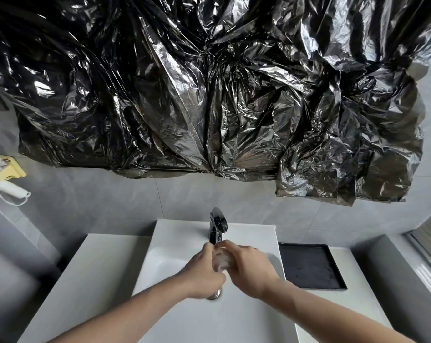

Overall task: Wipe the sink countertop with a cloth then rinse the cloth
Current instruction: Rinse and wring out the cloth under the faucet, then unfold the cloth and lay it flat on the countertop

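Crinkled black plastic sheeting [209, 90] hangs on grey tiled wall [110, 199].

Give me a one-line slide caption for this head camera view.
Both hands, left hand and right hand, squeeze a pale wet cloth under the black faucet over the white sink basin.

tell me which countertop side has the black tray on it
The countertop right of the sink holds the black tray; the left side is bare.
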`<act>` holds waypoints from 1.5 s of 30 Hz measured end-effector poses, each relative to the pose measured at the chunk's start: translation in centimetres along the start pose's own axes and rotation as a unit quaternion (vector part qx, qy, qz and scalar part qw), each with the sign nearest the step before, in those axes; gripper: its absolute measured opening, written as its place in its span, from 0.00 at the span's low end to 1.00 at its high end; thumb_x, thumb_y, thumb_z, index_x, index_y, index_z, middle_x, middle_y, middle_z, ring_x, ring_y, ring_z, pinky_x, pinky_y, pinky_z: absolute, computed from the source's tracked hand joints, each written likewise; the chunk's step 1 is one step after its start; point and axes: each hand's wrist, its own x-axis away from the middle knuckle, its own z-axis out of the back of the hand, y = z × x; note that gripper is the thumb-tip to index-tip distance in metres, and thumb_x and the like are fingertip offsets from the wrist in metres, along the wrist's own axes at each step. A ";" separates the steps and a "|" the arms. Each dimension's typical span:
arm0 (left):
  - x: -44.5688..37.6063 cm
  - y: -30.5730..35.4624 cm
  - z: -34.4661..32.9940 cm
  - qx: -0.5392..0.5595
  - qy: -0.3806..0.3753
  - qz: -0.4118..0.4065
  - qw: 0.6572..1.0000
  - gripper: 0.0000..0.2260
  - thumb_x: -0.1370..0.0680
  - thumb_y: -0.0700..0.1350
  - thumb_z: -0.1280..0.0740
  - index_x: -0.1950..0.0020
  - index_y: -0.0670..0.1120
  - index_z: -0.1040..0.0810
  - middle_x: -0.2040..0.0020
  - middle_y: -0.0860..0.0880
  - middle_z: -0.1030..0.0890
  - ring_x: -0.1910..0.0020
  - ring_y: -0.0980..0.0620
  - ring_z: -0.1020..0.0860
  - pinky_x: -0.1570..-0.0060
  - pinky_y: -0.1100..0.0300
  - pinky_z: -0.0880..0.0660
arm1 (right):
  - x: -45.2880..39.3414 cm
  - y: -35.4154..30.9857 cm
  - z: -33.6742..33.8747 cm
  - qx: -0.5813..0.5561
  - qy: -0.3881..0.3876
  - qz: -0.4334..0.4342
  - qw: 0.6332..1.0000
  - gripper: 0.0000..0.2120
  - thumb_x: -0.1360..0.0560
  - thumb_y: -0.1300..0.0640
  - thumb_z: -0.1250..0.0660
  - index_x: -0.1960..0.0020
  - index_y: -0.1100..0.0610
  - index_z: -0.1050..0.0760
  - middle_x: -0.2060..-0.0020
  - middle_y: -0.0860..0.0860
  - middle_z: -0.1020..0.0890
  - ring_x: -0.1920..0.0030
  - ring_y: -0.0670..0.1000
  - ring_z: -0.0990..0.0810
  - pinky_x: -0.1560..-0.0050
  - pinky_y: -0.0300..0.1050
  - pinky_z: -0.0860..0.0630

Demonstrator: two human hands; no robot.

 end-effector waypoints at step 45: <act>-1.6 -0.5 -6.6 0.089 -0.132 0.142 0.977 0.09 0.27 0.39 0.33 0.61 0.49 0.31 0.67 0.51 0.38 0.71 0.52 0.40 0.71 0.60 0.43 | 1.0 4.0 -2.3 0.156 -0.119 0.127 0.972 0.04 0.32 0.58 0.39 0.62 0.49 0.29 0.63 0.51 0.19 0.66 0.59 0.27 0.63 0.47 0.34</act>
